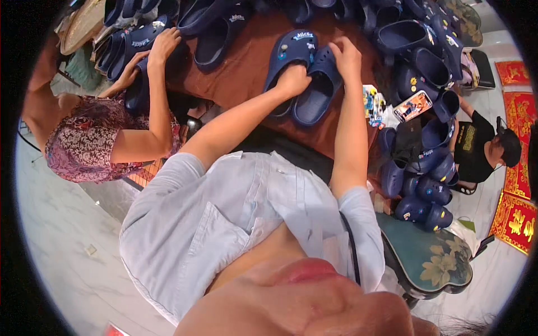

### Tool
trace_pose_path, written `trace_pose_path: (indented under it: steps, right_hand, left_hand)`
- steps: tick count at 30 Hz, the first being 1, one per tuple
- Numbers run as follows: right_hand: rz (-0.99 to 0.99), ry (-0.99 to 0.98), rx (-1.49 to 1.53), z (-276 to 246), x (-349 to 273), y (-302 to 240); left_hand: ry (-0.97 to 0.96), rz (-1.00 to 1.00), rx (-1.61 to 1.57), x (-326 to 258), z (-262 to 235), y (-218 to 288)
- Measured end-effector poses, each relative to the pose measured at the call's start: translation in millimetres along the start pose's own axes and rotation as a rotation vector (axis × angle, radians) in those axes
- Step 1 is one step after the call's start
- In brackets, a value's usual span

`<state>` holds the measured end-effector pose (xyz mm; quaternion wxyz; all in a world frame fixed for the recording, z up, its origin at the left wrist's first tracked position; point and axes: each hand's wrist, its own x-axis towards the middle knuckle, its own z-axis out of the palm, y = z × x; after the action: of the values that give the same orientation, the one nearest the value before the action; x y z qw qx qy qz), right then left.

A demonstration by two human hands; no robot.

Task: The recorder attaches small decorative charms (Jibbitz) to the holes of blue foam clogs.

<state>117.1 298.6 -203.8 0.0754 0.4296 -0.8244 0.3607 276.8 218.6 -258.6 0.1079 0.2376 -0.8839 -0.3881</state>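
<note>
In the head view, a pair of navy clogs sits on the brown cloth before the person: the left clog, with charms on its toe, and the right clog just beside it. The left hand reaches into the left clog's opening; its fingers are out of sight, so spread or pinching cannot be told. The right hand has bent fingers at the right clog's toe; whether the thumb pinches is unclear. To work cleanly, I'd brace the toe from inside while pressing outside, keeping the clog flat. The left clog's heel is partly covered by the forearm.
</note>
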Motion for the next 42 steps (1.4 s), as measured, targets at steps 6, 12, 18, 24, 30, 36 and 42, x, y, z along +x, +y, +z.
trace_pose_path:
  steps: [6,12,18,24,30,36,42]
  right_hand:
    - [0.020,-0.227,-0.101,52,32,-17]
    - [-0.260,-0.317,-0.361,85,35,-32]
    - [-0.361,-0.075,-0.294,92,27,-30]
    - [-0.095,-0.354,-0.101,86,35,-29]
    - [-0.132,-0.268,0.221,94,30,-19]
    - [0.003,0.001,0.135,37,22,-30]
    - [0.196,0.041,-0.303,-35,-21,37]
  left_hand:
    - [0.033,0.028,0.058,-4,5,-4]
    - [-0.021,-0.009,0.048,-6,0,-6]
    - [-0.060,0.014,0.023,-5,-3,2]
    - [-0.062,-0.029,0.023,-4,-8,1]
    - [-0.043,-0.004,0.040,-3,-2,-1]
    - [-0.053,-0.013,0.056,-7,-4,-1]
    - [0.020,0.033,0.024,-8,3,-9]
